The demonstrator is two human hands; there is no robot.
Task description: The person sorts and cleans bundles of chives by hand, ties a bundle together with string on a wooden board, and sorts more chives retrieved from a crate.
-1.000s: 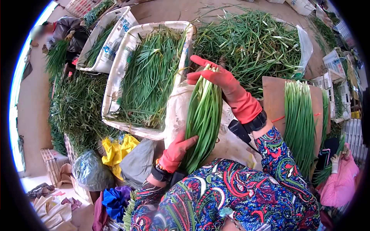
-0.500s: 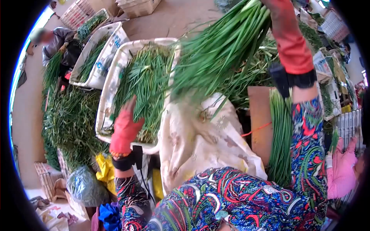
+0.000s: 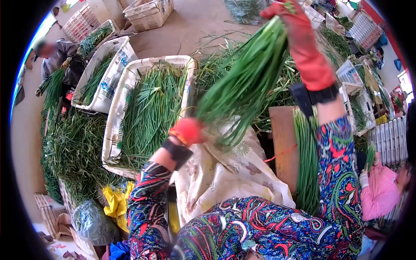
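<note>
My right hand (image 3: 294, 32), in a red glove, is raised at the upper right and grips a bunch of green stalks (image 3: 255, 71) by its pale ends. The long leaves hang down to the left, blurred by motion. My left hand (image 3: 188, 131), also red-gloved, is beside the lower leaf tips; its fingers are smeared, and contact cannot be made out. Under the bunch, a pale flowered cloth (image 3: 234, 173) covers my lap. A row of neat stalks (image 3: 307, 164) lies on a brown board (image 3: 284, 147) to the right.
A white crate (image 3: 113, 125) of green stalks stands at the left, with another white crate (image 3: 102, 82) behind it. Loose greens (image 3: 78, 147) are heaped farther left. One person (image 3: 54, 60) is at the upper left, another in pink (image 3: 379, 190) at the right.
The bunch has gone from upright over my lap to hanging from my raised right hand. My left hand let go of it, moved left over the crate, then came back toward the leaf tips.
</note>
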